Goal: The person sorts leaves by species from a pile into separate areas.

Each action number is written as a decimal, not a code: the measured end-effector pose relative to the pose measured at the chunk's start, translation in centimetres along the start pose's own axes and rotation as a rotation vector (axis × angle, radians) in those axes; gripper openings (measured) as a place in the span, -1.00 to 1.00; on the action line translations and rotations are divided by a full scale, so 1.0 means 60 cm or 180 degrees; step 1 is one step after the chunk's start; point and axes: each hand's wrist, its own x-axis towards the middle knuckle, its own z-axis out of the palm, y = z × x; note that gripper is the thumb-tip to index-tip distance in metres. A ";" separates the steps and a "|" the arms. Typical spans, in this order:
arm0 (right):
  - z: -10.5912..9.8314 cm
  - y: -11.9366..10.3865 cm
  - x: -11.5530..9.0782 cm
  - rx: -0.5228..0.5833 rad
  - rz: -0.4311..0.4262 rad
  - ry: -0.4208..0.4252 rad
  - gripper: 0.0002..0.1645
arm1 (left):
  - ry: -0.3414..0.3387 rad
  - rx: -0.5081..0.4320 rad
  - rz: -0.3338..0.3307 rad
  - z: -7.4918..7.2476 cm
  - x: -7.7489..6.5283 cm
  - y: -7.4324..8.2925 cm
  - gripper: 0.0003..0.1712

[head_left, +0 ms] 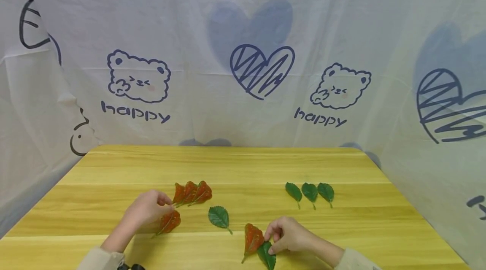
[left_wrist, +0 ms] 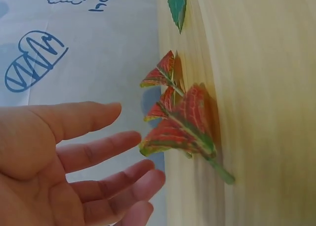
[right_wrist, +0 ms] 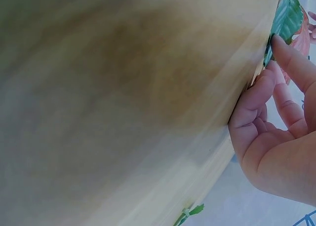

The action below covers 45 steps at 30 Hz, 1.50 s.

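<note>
My left hand [head_left: 148, 209] hovers by the red leaves at the left, its fingers loosely bent and apart in the left wrist view. Just beneath it lies a single red leaf [head_left: 169, 222]. Beyond its fingertips, a row of three red leaves [head_left: 190, 193] overlaps. In the left wrist view, a red leaf [left_wrist: 180, 129] stands close past the fingers. My right hand [head_left: 290, 235] pinches the edge of a dark green leaf [head_left: 267, 256] between thumb and forefinger, low over the table. That leaf overlaps another red leaf [head_left: 253, 239] to its left.
A lone green leaf [head_left: 219, 217] lies between the hands. Three green leaves [head_left: 309, 192] form a row farther back at the right. The wooden table [head_left: 243, 164] ends at a white printed cloth [head_left: 197, 71] behind and at both sides.
</note>
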 end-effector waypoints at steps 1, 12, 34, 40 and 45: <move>0.000 0.000 0.000 0.0003 0.0002 0.0000 -0.83 | 0.0039 0.0041 0.0005 0.000 -0.001 0.002 -0.71; -0.001 0.002 -0.003 0.0008 0.0035 0.0009 -0.83 | 0.0500 -0.0219 0.0740 0.043 0.001 0.071 -0.92; -0.001 0.002 -0.004 -0.0016 -0.0020 0.0034 -0.82 | -0.0069 -0.0246 0.1663 0.146 -0.011 0.165 -0.73; -0.002 0.004 -0.003 -0.0010 -0.0063 -0.0004 -0.82 | -0.0266 -0.0002 0.1678 0.164 -0.012 0.183 -0.47; -0.001 0.005 -0.001 -0.0016 -0.0059 0.0005 -0.82 | -0.0379 0.0287 0.1702 0.174 -0.014 0.189 -0.53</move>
